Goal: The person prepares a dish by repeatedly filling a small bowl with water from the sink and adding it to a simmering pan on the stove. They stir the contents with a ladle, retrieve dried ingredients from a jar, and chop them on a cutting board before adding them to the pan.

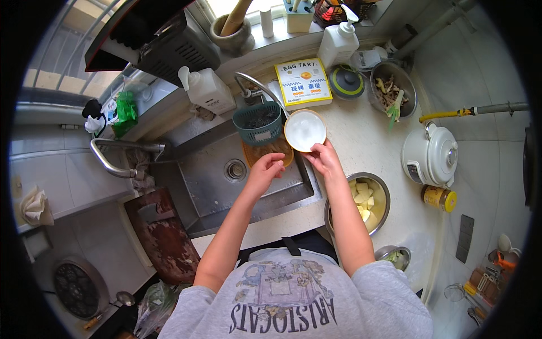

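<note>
My right hand (324, 157) holds a round bowl (305, 130) by its near edge. The bowl is white inside with an orange-brown rim, and sits at the sink's right edge in the view. Over the steel sink (211, 186) is my left hand (267, 167), its fingers loosely bent with nothing seen between them. Just beyond that hand, an orange basket (250, 156) lies in the sink, partly covered by a green plastic basket (258, 135) with dark contents. A curved tap (262, 87) reaches over this green basket.
Beside my right forearm stands a metal bowl of peeled, cut potatoes (363, 199). A white electric cooker (430, 156), a jar (438, 198) and a bowl of scraps (394, 91) line the counter's right. A printed box (303, 82) lies behind; a cleaver (154, 213) rests on a cutting board (163, 241).
</note>
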{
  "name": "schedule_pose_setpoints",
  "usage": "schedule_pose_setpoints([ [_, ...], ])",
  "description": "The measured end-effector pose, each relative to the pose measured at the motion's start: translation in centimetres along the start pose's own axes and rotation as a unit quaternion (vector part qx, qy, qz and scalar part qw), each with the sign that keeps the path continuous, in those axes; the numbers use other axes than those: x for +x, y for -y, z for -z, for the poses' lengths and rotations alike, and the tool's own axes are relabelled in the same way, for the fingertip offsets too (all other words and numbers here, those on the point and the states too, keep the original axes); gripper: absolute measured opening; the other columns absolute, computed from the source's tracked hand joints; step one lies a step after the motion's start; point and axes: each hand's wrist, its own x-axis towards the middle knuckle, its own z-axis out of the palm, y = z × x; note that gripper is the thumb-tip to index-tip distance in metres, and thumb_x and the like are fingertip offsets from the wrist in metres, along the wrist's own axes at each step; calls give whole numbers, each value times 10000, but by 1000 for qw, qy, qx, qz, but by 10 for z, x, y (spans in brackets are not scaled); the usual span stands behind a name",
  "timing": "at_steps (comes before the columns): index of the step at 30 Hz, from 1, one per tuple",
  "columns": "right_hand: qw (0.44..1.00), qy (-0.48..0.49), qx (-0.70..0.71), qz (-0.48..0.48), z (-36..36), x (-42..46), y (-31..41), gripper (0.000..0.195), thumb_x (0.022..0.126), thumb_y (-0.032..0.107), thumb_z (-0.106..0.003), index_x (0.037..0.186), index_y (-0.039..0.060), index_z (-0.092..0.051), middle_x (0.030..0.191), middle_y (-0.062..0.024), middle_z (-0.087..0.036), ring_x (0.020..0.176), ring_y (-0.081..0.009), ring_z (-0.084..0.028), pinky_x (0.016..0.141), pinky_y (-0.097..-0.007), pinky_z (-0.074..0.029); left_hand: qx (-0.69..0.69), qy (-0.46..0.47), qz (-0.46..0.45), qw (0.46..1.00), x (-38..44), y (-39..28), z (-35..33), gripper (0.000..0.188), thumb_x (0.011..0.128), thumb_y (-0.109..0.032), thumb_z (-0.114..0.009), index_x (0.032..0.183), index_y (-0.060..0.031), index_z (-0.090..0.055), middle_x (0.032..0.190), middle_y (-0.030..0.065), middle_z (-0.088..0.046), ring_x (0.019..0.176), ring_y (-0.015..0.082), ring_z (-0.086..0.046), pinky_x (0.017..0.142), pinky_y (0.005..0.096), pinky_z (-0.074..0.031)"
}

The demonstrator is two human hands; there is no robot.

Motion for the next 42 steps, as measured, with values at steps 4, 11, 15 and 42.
schedule_pose_setpoints([
  [4,1000,-5,-27,5,-16,-16,9,718,800,-114,-486,1481,73,-354,1333,-199,-535,1166,-395,-616,950,-545,-564,-3,-9,0,1000,7,-3,8,306,985,-157,-611,1246,3,-612,975,45,-663,880,112,-629,750,273,-536],
  [11,998,36,-53,10,-38,-39,27,721,793,-74,-524,1478,52,-337,1313,-193,-549,1106,-360,-656,889,-499,-601,216,-173,-220,936,48,-37,24,229,912,-100,-650,1130,-36,-676,979,56,-663,790,141,-622,745,293,-515],
  [15,997,57,-46,10,-50,-47,33,715,809,-52,-545,1482,64,-335,1305,-183,-554,1107,-342,-654,897,-491,-598,431,-203,-266,838,78,-85,30,287,885,-102,-654,1163,-30,-646,1198,117,-623,910,253,-668,814,359,-538],
  [42,988,150,1,27,-81,-63,36,686,854,101,-674,1456,108,-345,1327,-142,-524,1167,-280,-614,961,-457,-574,734,-109,-301,599,172,-93,32,150,859,-166,-573,883,-54,-669,783,141,-686,762,317,-711,604,402,-570],
])
